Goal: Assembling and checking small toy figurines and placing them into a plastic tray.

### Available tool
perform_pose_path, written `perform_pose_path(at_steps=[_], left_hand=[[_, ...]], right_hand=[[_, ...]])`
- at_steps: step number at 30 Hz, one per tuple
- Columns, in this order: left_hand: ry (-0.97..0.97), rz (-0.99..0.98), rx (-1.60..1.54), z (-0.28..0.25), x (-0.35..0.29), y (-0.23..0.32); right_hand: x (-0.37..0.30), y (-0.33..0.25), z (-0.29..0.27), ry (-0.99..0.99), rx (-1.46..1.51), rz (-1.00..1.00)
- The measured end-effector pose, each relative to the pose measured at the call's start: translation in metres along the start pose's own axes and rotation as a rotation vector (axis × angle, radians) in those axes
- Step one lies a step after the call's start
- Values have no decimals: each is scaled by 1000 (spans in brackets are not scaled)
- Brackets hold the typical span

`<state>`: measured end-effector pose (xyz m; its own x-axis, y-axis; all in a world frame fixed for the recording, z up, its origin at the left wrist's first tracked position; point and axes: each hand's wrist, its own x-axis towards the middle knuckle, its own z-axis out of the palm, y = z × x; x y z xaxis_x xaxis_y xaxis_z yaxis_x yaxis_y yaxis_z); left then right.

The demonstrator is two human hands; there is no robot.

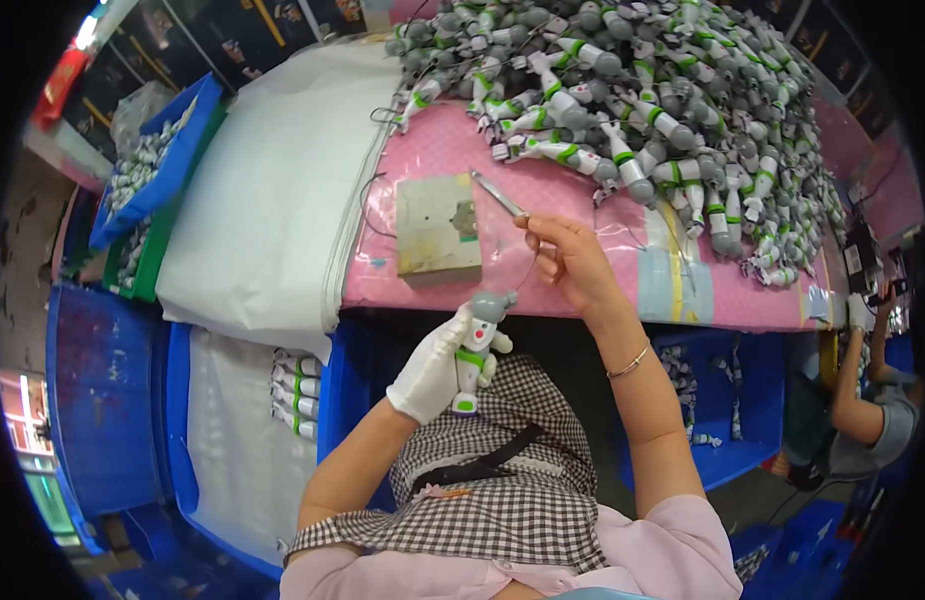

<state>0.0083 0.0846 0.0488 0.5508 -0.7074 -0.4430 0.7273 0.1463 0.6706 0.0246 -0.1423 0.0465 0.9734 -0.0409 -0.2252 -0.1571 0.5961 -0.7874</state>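
Left hand (434, 362) grasped the toy (478, 338), judged light, stiff and best held round its torso, near the table's (387, 288) front edge; right hand (574, 262) pinched a slim silver tool (496, 192).

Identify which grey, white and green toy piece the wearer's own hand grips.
The toy piece in the white-gloved left hand: singly held, unlike those heaped in the pile on the pink cover or lying in the row at lower left.
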Motion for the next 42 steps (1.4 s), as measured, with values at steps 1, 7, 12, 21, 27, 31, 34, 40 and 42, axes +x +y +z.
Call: perform_pose_path(at_steps=[1, 7, 12, 21, 27, 31, 34, 40, 42], left_hand=[[-13, 2, 71, -2, 2, 2], [-124, -140, -359, 0, 9, 25], [-136, -177, -424, 0, 8, 30], [233, 236, 68, 9, 9, 51], [149, 219, -74, 7, 16, 56], [129, 242, -120, 5, 20, 53], [121, 248, -147, 3, 22, 52], [118, 265, -107, 4, 21, 52], [77, 247, -169, 2, 21, 50]], right_hand=[[6, -3, 4, 28, -132, 8], [31, 8, 13, 68, -762, -378], [47, 13, 12, -2, -994, -432], [60, -2, 11, -191, -804, -41], [64, -10, 15, -192, -821, 48], [67, -9, 15, -180, -841, 57], [65, -8, 18, -163, -815, 54], [59, -8, 23, -141, -831, 9], [55, -9, 18, -41, -979, -201]])
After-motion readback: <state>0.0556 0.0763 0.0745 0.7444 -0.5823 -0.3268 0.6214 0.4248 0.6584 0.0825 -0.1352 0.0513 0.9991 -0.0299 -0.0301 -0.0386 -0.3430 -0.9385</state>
